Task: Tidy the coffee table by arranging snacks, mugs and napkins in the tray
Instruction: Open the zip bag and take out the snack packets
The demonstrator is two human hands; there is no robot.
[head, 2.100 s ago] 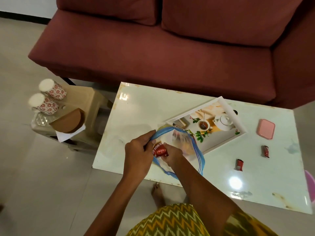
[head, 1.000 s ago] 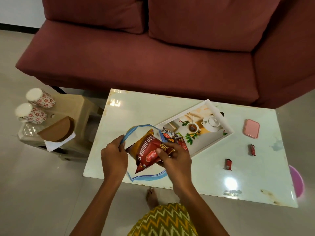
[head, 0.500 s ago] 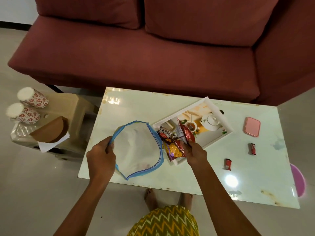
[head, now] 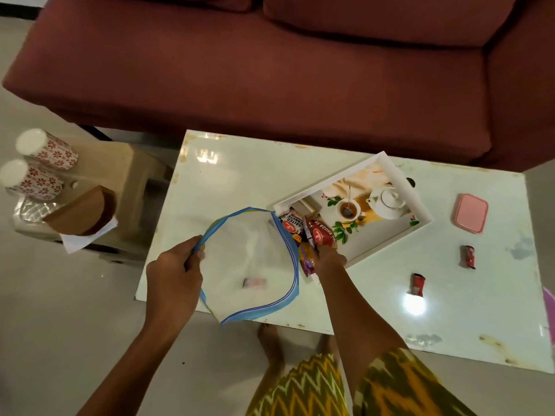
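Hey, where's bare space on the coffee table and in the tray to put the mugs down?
On the table, the far left corner between the bag and the sofa is bare. The tray's right half is free. Crowded: the tray's near-left corner, packed with snacks by the right hand; two wrappers and a pink box dot the right side.

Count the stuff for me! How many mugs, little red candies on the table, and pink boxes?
Mugs: 2, on the stool
Small red candies: 2, loose on the table
Pink box: 1
Total: 5
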